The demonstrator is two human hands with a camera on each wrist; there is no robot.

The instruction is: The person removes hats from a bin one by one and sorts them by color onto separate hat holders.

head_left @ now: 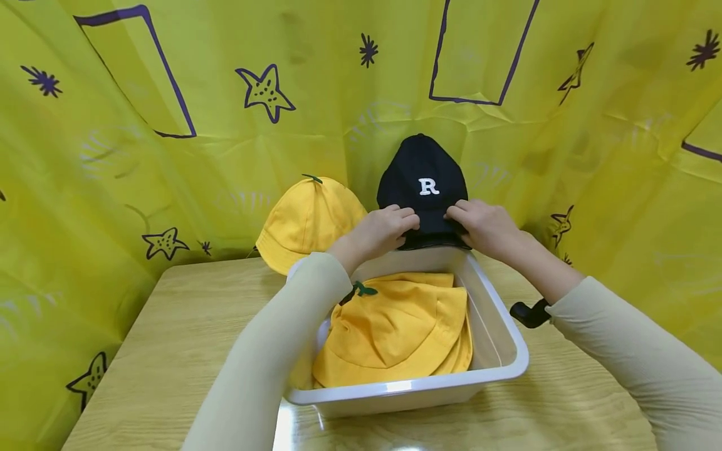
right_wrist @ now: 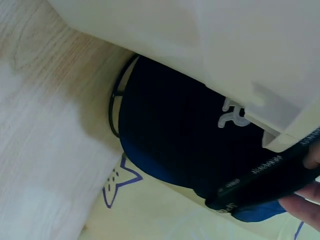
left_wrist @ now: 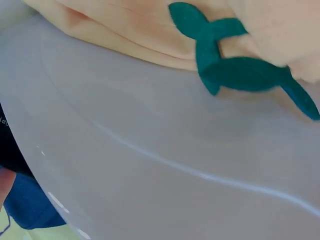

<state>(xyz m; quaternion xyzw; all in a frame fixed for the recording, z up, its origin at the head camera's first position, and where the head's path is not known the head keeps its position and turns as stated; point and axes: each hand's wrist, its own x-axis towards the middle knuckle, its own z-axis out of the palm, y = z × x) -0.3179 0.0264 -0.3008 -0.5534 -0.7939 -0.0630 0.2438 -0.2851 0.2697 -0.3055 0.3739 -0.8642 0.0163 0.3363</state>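
Grips the brim of a black cap [head_left: 414, 166] by both side edges, one in the curled fingers of the left hand [head_left: 379, 230], the other between thumb and fingers of the right hand [head_left: 489, 227]. Stands upright just beyond the far side of a white bin [head_left: 397, 387], in front of a yellow curtain [head_left: 316, 141] printed with dark stars. Bears a single white capital R [head_left: 429, 186] on the crown front. Shows, in the right wrist view, small pale lettering [right_wrist: 267, 165] along the dark brim, too blurred to read with certainty; appears in the left wrist view only as a sliver, with a few letters cut off at the edge. Inside the bin: yellow hats [head_left: 395, 332], overlapping, with a green leaf [head_left: 365, 289] on top. On the wooden table [head_left: 186, 351], left of the black cap: another yellow hat [head_left: 316, 219].
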